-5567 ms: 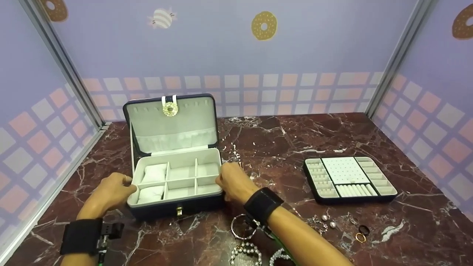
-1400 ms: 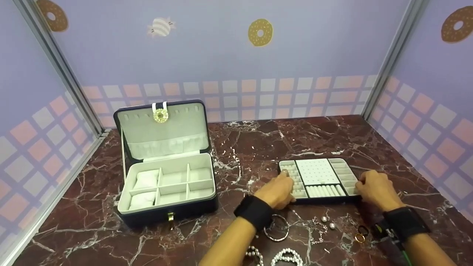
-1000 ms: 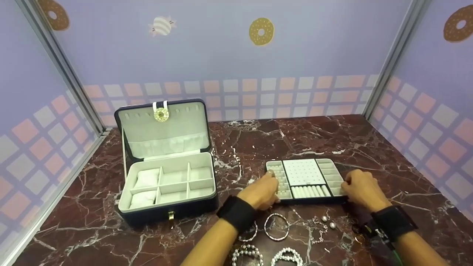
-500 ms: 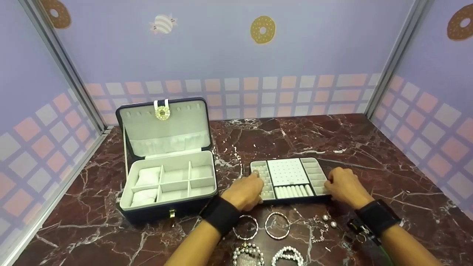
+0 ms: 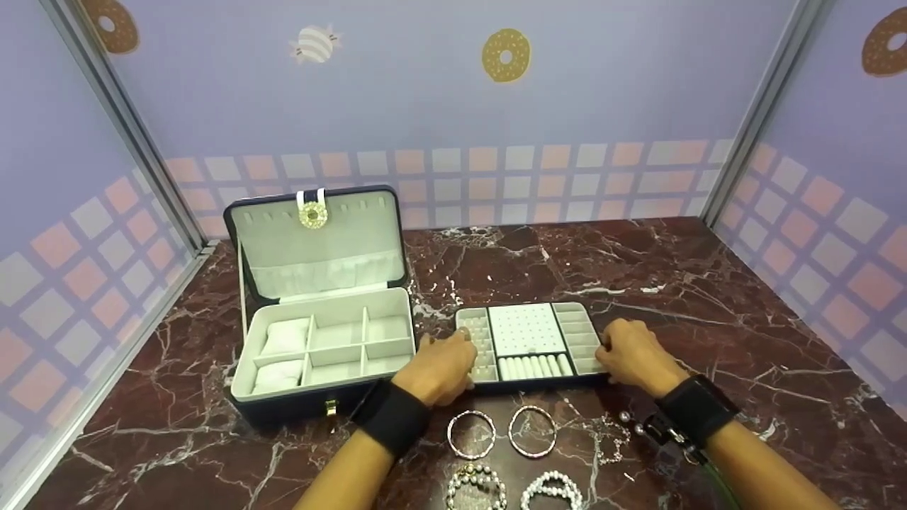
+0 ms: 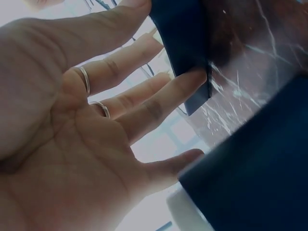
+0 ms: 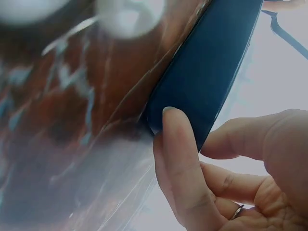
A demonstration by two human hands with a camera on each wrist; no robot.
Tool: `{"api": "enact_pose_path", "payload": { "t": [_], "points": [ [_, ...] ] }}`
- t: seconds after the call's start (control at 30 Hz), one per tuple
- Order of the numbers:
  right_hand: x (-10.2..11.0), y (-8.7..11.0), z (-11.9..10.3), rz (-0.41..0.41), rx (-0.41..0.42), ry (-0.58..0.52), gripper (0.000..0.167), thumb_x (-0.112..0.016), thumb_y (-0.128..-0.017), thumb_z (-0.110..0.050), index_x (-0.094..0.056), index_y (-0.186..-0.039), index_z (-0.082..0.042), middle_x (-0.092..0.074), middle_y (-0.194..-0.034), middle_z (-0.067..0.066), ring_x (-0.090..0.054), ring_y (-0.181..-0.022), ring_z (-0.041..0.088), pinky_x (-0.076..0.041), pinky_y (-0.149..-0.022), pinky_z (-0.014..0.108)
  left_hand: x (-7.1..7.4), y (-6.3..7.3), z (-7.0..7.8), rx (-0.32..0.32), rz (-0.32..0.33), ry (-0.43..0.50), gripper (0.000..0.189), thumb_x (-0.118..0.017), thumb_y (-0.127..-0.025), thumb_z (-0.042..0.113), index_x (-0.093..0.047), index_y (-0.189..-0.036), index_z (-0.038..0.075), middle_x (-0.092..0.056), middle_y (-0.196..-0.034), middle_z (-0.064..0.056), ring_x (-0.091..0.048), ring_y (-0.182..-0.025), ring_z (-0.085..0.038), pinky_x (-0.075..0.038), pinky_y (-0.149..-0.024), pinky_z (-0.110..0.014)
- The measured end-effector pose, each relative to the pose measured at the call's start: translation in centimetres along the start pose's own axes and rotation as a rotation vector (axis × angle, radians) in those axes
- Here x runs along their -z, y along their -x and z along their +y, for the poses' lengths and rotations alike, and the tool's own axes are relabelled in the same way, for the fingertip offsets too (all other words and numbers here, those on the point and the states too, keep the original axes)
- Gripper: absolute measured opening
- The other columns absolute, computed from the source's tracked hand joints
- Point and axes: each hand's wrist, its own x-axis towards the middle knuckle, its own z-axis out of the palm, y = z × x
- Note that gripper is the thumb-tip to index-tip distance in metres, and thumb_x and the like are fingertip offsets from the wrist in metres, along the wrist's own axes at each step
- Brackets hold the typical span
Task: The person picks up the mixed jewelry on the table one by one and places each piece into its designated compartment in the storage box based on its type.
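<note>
Both hands hold a jewelry tray (image 5: 531, 386), dark blue outside and pale inside, with ring rolls and small compartments. The left hand (image 5: 441, 365) holds its left end; in the left wrist view, those fingers and thumb lie along the blue tray side (image 6: 180, 36). At the tray's right end is the right hand (image 5: 634, 356). The right wrist view has its fingertips and thumb pinching the corner of the tray wall (image 7: 207, 62). Just left of the left hand stands the raised-lid jewelry box (image 5: 280, 411), with six-part bottom and two white cushions (image 5: 283, 336).
Two bangles (image 5: 472, 434) (image 5: 533, 432) lie in front of the tray. Nearer are a grey bead bracelet (image 5: 476, 482) and a white bead bracelet (image 5: 551, 489). A thin chain (image 5: 611, 443) and pearl studs (image 5: 639, 428) lie by the right wrist. Patterned walls (image 5: 496, 106) enclose the marble table (image 5: 496, 269).
The hands have left the box's sides and taken the tray's ends. The tray has slid left along the table toward the box, both hands moving with it.
</note>
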Motion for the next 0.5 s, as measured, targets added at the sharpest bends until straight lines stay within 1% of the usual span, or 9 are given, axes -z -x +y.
{"api": "enact_pose_path", "payload": {
  "t": [0.1,0.2,0.33,0.5],
  "points": [
    [-0.2,0.0,-0.4,-0.004,0.008,-0.005,0.020,-0.055,-0.083,-0.001,-0.062,-0.065,-0.005,-0.068,-0.065,0.010,-0.066,-0.045,0.013,-0.055,-0.044,0.027,0.1,0.4,-0.4,0.001,0.009,0.016,0.007,-0.073,-0.088,0.010,-0.070,-0.084,0.006,-0.056,-0.146,-0.021,-0.067,-0.120,-0.038,-0.027,-0.121,-0.067],
    [-0.3,-0.1,-0.6,-0.006,0.019,-0.015,0.020,-0.055,-0.083,0.000,-0.061,-0.065,-0.004,-0.068,-0.066,0.011,-0.067,-0.046,0.013,-0.055,-0.044,0.027,0.1,0.7,-0.7,-0.005,0.024,0.025,0.007,-0.075,-0.087,0.010,-0.071,-0.084,0.005,-0.061,-0.138,-0.019,-0.066,-0.119,-0.037,-0.027,-0.123,-0.064],
    [-0.4,-0.1,-0.7,-0.013,0.032,-0.028,0.019,-0.056,-0.084,0.001,-0.061,-0.066,-0.004,-0.068,-0.067,0.011,-0.068,-0.047,0.014,-0.055,-0.045,0.027,0.0,1.0,-0.9,-0.024,0.048,0.010,0.008,-0.075,-0.086,0.010,-0.070,-0.083,0.005,-0.062,-0.136,-0.019,-0.067,-0.119,-0.037,-0.027,-0.124,-0.062],
    [-0.6,-0.1,-0.7,-0.001,0.050,-0.029,0.019,-0.057,-0.083,0.000,-0.061,-0.065,-0.005,-0.068,-0.063,0.010,-0.069,-0.047,0.015,-0.054,-0.044,0.026,-0.3,1.2,-1.2,-0.064,0.082,-0.048,0.010,-0.076,-0.086,0.011,-0.068,-0.082,0.006,-0.065,-0.131,-0.018,-0.067,-0.118,-0.035,-0.029,-0.123,-0.062]
  ]
}}
